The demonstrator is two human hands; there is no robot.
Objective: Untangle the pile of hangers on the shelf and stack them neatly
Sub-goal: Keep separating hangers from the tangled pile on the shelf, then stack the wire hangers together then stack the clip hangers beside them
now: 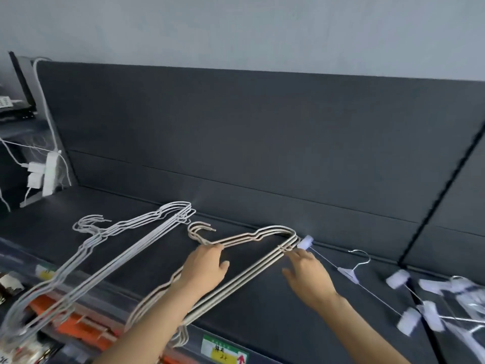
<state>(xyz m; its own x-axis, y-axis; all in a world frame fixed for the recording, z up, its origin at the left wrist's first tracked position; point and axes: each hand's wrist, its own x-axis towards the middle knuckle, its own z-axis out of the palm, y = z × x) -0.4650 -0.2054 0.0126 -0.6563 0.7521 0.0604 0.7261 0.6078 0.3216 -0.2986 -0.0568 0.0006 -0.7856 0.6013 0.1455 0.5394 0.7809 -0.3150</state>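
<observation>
On a dark shelf [262, 300] backed by a grey panel [262, 140], a person works with both bare hands on a stack of beige wire hangers [249, 275], which lies flat at mid-shelf with its hooks pointing away from the person and its near end jutting over the shelf's front edge. The left hand [207, 269] lies over the stack's neck just below the hooks, fingers curled down onto the wires and thumb out to the side, gripping them. The right hand [307, 274] reaches to the stack's far right corner, its fingers stretched out and loosely spread, fingertips touching the long bottom bars and grasping nothing.

Left of the beige stack, a second bundle of white wire hangers [147, 240] lies at the same slant, its far corner close to the beige hooks and its near end also hanging past the edge. Right of the beige stack, a thin metal clip hanger [349, 273] rests on the shelf, one of its pale clips just beside the stack's corner; farther right, more clip hangers [446, 292] lie in a blurred heap. Far left of the stack, a white power strip [49, 172] with plugs hangs at the shelf's end. Below the stack's near end, a green and yellow price label [225, 350] sits on the shelf front.
</observation>
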